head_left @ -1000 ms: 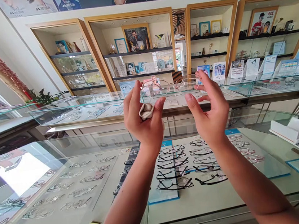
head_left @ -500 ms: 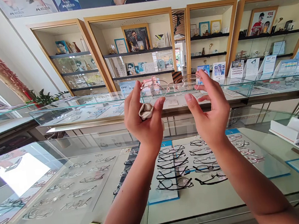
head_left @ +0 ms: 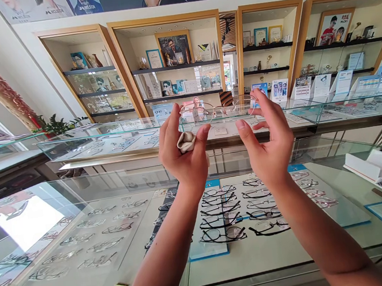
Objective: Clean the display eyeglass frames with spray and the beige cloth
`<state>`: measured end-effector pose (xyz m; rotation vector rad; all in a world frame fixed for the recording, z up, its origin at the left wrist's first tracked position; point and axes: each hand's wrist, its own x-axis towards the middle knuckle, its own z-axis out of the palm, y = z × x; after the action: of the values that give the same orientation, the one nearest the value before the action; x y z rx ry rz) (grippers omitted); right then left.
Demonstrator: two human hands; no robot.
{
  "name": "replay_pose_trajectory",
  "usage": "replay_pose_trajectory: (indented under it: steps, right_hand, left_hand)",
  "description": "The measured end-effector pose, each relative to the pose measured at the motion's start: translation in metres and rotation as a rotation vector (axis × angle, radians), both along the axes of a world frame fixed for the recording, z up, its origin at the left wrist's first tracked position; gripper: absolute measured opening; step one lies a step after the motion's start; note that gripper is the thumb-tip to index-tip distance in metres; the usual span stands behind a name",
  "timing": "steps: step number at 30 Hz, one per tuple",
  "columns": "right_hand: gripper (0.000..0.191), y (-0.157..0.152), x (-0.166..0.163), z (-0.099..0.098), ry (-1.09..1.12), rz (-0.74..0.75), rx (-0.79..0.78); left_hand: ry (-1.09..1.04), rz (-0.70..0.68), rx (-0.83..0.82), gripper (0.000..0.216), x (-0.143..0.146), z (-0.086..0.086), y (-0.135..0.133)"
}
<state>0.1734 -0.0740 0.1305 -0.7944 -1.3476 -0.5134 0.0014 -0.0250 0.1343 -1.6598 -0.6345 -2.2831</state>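
I'm holding the glasses (head_left: 219, 108) up above the glass table (head_left: 90, 285), my left hand (head_left: 185, 155) also pinching a balled cloth (head_left: 186, 141), my right hand (head_left: 269, 140) gripping the frame's other end.

Glass counter (head_left: 90, 285) with white box (head_left: 378, 164) atop

Thin metal-rimmed spectacles (head_left: 218, 109), polished, with clear glossy lenses, catch the light beside a soft, matt beige cloth (head_left: 186, 141), crumpled into folds. Below, the glass counter top (head_left: 248, 266) is smooth and highly reflective. Under it lie black frames (head_left: 223, 235) that look like glossy plastic, and paler, wire-thin metal frames (head_left: 100, 230). Behind, the shelf surrounds (head_left: 117, 64) show warm, satin-finished wood, and glossy printed paper cards (head_left: 280, 90) stand along the rear glass case (head_left: 105, 128).
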Motion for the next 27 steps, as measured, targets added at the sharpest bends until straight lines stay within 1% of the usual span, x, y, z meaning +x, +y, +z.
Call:
replay_pose_trajectory:
  steps: [5,8,13,15,18,21,27]
  right_hand:
    - [0.069,-0.0006,-0.0005,0.0005,-0.005,-0.011,0.011]
    - [0.068,-0.0008,-0.0007,0.0007,-0.014,-0.041,0.022]
    - [0.072,0.0015,0.0004,-0.0006,-0.028,-0.011,0.026]
    - [0.072,0.0021,0.0008,-0.0010,-0.034,-0.021,0.031]
    - [0.071,0.0016,0.0004,-0.0008,-0.028,-0.039,0.025]
    - [0.069,0.0003,-0.0006,0.0001,-0.020,-0.030,0.039]
    - [0.067,-0.0033,-0.0023,0.0021,-0.037,-0.063,0.058]
  left_hand:
    - [-0.006,0.019,0.010,0.057,0.0015,-0.0001,0.0014]
    - [0.000,0.003,0.024,0.057,0.0025,0.0004,0.0016]
    - [-0.009,-0.033,0.018,0.057,0.0022,-0.0021,0.0050]
    - [-0.007,-0.042,-0.007,0.057,0.0020,-0.0032,0.0063]
    - [-0.003,-0.027,-0.037,0.058,0.0027,-0.0031,0.0058]
    - [-0.001,-0.014,-0.023,0.057,0.0041,-0.0018,0.0037]
    - [0.000,-0.036,-0.014,0.056,0.0055,-0.0035,0.0077]
